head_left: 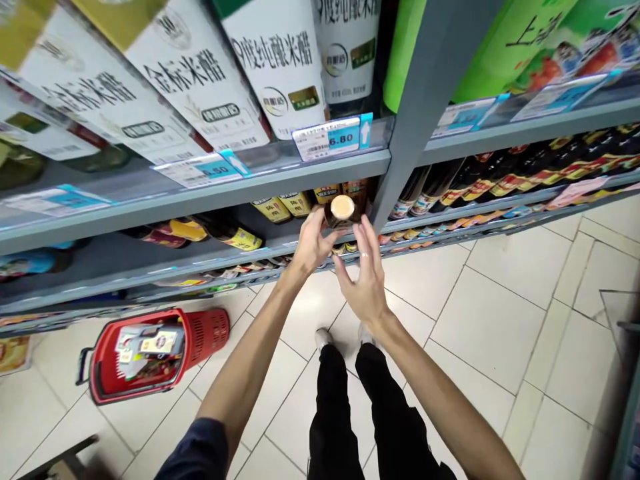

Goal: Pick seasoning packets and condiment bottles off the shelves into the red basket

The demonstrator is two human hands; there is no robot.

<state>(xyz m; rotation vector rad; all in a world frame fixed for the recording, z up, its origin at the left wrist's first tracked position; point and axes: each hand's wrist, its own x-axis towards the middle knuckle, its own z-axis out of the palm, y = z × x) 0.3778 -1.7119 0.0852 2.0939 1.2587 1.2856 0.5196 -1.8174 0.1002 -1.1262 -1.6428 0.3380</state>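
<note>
A dark bottle with a round tan cap is upright in front of a lower shelf, seen from above. My left hand is closed round its left side. On the other side, my right hand has its fingers stretched out and its thumb apart. Its fingertips are close to the bottle; whether they touch it I cannot tell. Behind the bottle stand several yellow-labelled bottles on the lower shelf. Most of the held bottle's body is hidden beneath its cap and behind my fingers.
An upper shelf edge with price tags juts out above my hands, bearing boxed and bottled goods. A grey upright rises right of the bottle. On the tiled floor at left stands a red shopping basket with packages inside.
</note>
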